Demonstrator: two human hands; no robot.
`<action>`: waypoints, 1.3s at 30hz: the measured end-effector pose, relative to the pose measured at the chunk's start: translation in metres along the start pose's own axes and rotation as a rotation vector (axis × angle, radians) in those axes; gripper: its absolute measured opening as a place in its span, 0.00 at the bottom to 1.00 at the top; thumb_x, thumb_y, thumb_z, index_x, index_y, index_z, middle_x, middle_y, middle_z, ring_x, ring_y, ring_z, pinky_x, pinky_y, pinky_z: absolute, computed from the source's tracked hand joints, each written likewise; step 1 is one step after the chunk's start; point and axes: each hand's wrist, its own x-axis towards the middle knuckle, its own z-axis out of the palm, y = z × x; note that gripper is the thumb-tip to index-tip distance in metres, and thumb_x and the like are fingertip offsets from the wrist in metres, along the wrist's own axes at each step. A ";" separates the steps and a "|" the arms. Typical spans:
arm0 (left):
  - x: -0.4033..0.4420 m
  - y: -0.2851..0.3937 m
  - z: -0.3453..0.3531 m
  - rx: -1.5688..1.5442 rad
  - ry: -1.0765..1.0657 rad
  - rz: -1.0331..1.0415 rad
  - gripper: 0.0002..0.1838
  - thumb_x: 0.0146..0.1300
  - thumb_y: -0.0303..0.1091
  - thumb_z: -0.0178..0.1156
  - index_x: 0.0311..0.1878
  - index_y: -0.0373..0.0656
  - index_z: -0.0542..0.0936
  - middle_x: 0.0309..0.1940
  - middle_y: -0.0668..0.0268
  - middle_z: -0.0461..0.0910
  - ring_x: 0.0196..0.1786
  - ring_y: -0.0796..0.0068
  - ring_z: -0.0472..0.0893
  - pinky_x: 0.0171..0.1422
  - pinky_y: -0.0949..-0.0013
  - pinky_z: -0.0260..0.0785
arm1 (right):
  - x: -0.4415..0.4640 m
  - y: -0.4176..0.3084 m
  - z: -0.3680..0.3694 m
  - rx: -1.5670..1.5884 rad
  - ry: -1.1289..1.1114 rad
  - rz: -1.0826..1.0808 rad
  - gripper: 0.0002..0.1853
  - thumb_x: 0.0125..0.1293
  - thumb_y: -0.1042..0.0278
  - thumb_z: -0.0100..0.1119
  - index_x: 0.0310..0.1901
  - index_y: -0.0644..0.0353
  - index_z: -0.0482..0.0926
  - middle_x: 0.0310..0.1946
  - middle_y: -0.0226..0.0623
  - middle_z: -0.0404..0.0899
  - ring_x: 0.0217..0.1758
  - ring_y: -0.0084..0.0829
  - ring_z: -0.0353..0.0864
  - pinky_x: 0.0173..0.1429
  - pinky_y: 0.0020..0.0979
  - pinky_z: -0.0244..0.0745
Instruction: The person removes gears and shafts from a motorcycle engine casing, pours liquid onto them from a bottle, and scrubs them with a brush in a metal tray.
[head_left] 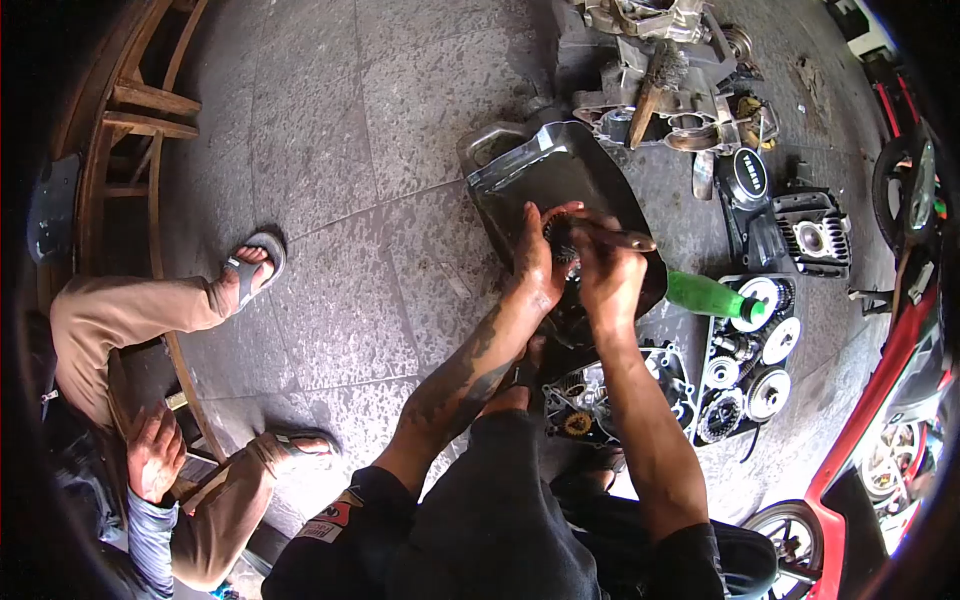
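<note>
Over a black cut-open plastic container (600, 165), my left hand (537, 262) is closed around a dark toothed gear (563, 238), partly covered by the fingers. My right hand (612, 275) grips a brush (632, 240) by its brown handle, whose end sticks out to the right. The brush's working end is against or just beside the gear; fingers hide the contact. Just right of the container lies a green plastic bottle (705, 295) on its side. Below the hands, an open engine case (650, 385) rests on the floor.
A tray (708, 385) of gears and engine parts sits at right. Engine castings (640, 60) with a wire brush (656, 95), a Yamaha cover (748, 175) and a cylinder head (812, 235) lie beyond. Another person (150, 315) sits at left; a red motorcycle (850, 420) stands at right.
</note>
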 end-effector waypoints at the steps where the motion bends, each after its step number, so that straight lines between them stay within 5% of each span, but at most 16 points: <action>1: 0.006 0.002 -0.002 -0.023 -0.105 0.026 0.40 0.68 0.69 0.28 0.49 0.42 0.77 0.49 0.61 0.79 0.51 0.66 0.78 0.63 0.56 0.66 | -0.001 -0.006 0.006 -0.055 -0.008 -0.038 0.08 0.59 0.78 0.59 0.40 0.63 0.81 0.36 0.45 0.83 0.37 0.45 0.85 0.39 0.35 0.79; 4: 0.006 0.003 -0.009 -0.135 -0.133 0.000 0.43 0.67 0.69 0.26 0.57 0.37 0.72 0.54 0.54 0.75 0.55 0.53 0.77 0.65 0.50 0.65 | -0.015 -0.010 0.008 -0.081 -0.086 -0.132 0.10 0.53 0.81 0.61 0.38 0.63 0.81 0.37 0.42 0.83 0.38 0.44 0.85 0.41 0.35 0.79; 10: 0.001 0.010 -0.010 -0.311 -0.162 -0.019 0.43 0.67 0.69 0.26 0.58 0.37 0.71 0.58 0.54 0.73 0.58 0.51 0.75 0.67 0.50 0.62 | -0.002 0.017 -0.020 -0.166 -0.006 0.033 0.08 0.57 0.76 0.63 0.39 0.60 0.80 0.35 0.43 0.84 0.39 0.40 0.85 0.40 0.35 0.79; 11: 0.000 0.012 -0.011 -0.319 -0.231 -0.022 0.42 0.68 0.68 0.26 0.59 0.38 0.71 0.60 0.56 0.73 0.61 0.54 0.73 0.68 0.51 0.61 | 0.002 0.015 -0.022 -0.202 0.039 0.054 0.12 0.58 0.77 0.64 0.44 0.61 0.80 0.33 0.39 0.85 0.38 0.29 0.86 0.41 0.29 0.78; 14: -0.002 0.015 -0.008 -0.313 -0.185 -0.042 0.41 0.68 0.68 0.27 0.62 0.40 0.70 0.60 0.56 0.72 0.64 0.58 0.71 0.69 0.52 0.61 | 0.014 0.001 -0.018 -0.110 0.148 -0.018 0.09 0.62 0.71 0.62 0.44 0.61 0.80 0.33 0.45 0.84 0.39 0.37 0.86 0.41 0.33 0.78; 15: -0.003 0.014 -0.008 -0.314 -0.185 -0.043 0.41 0.68 0.68 0.27 0.62 0.40 0.70 0.60 0.56 0.72 0.64 0.58 0.71 0.69 0.52 0.61 | 0.015 -0.002 -0.015 -0.106 0.087 -0.003 0.11 0.63 0.71 0.62 0.46 0.62 0.79 0.36 0.41 0.85 0.39 0.28 0.85 0.43 0.28 0.77; 19: 0.001 0.010 -0.010 -0.254 -0.285 0.032 0.46 0.66 0.70 0.28 0.66 0.36 0.65 0.64 0.51 0.68 0.66 0.57 0.68 0.71 0.53 0.57 | 0.006 -0.013 0.003 -0.143 -0.180 -0.146 0.08 0.60 0.76 0.59 0.41 0.65 0.81 0.36 0.47 0.83 0.37 0.44 0.84 0.43 0.35 0.77; 22: 0.003 0.013 -0.011 -0.272 -0.255 0.049 0.46 0.66 0.71 0.27 0.66 0.35 0.64 0.64 0.50 0.67 0.65 0.54 0.69 0.72 0.53 0.56 | -0.012 -0.014 0.004 -0.116 -0.300 -0.162 0.08 0.57 0.77 0.61 0.40 0.64 0.81 0.38 0.46 0.83 0.41 0.44 0.83 0.45 0.36 0.77; 24: 0.003 0.014 -0.013 -0.243 -0.258 0.072 0.46 0.66 0.71 0.27 0.66 0.36 0.64 0.64 0.51 0.67 0.65 0.55 0.69 0.71 0.53 0.56 | -0.014 -0.009 -0.008 -0.151 -0.232 -0.206 0.08 0.57 0.80 0.60 0.39 0.64 0.81 0.39 0.45 0.83 0.42 0.43 0.84 0.46 0.36 0.77; 28: -0.002 0.011 -0.007 -0.244 -0.198 0.018 0.44 0.67 0.69 0.26 0.64 0.37 0.66 0.64 0.54 0.68 0.63 0.56 0.71 0.71 0.55 0.58 | 0.005 -0.023 -0.015 -0.017 -0.075 0.059 0.07 0.62 0.79 0.57 0.41 0.66 0.81 0.39 0.41 0.84 0.43 0.35 0.84 0.48 0.34 0.77; 31: 0.000 0.003 -0.006 -0.243 -0.239 0.048 0.42 0.69 0.67 0.28 0.62 0.36 0.69 0.61 0.52 0.71 0.60 0.55 0.73 0.70 0.55 0.60 | 0.007 -0.004 -0.001 -0.150 -0.172 -0.236 0.11 0.58 0.78 0.60 0.43 0.63 0.81 0.36 0.48 0.83 0.41 0.47 0.84 0.45 0.36 0.78; 34: 0.004 0.012 -0.012 -0.312 -0.217 0.056 0.41 0.69 0.66 0.29 0.62 0.35 0.68 0.60 0.52 0.71 0.60 0.54 0.74 0.67 0.55 0.64 | -0.015 -0.002 -0.003 -0.117 -0.282 -0.175 0.10 0.57 0.79 0.59 0.42 0.62 0.82 0.36 0.48 0.83 0.42 0.47 0.84 0.46 0.37 0.78; 37: 0.009 0.017 -0.015 -0.269 -0.158 0.095 0.40 0.70 0.65 0.30 0.63 0.35 0.67 0.61 0.51 0.70 0.61 0.52 0.72 0.66 0.55 0.66 | -0.018 0.024 -0.017 -0.108 -0.081 0.091 0.09 0.57 0.78 0.60 0.40 0.61 0.82 0.36 0.49 0.83 0.41 0.47 0.84 0.44 0.39 0.79; 39: 0.007 0.022 -0.010 -0.239 -0.146 0.110 0.39 0.70 0.63 0.30 0.64 0.36 0.66 0.63 0.52 0.68 0.64 0.53 0.71 0.66 0.56 0.65 | -0.009 0.046 -0.020 -0.364 -0.001 0.000 0.09 0.56 0.75 0.62 0.41 0.62 0.82 0.34 0.51 0.83 0.39 0.48 0.84 0.42 0.38 0.79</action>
